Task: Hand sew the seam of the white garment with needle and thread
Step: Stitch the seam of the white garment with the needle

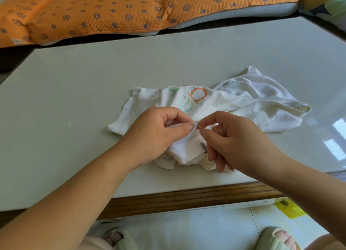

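Observation:
A crumpled white garment (243, 104) with orange and green printed letters lies on the table (93, 92), near its front edge. My left hand (155, 133) pinches a fold of the garment's edge between thumb and fingers. Just to its right, my right hand (236, 143) pinches a thin needle (200, 126) at the fabric fold, thumb and forefinger together, the other fingers hanging down over the cloth. A small grey label (203, 147) shows on the garment below the needle. The thread is too fine to make out near the needle.
A faint loop of thread or a water mark (74, 124) lies on the table left of the garment. An orange patterned cushion (112, 12) runs along the far side. A wooden table edge (187, 195), floor tiles, a yellow object (289, 208) and my slippered feet are below.

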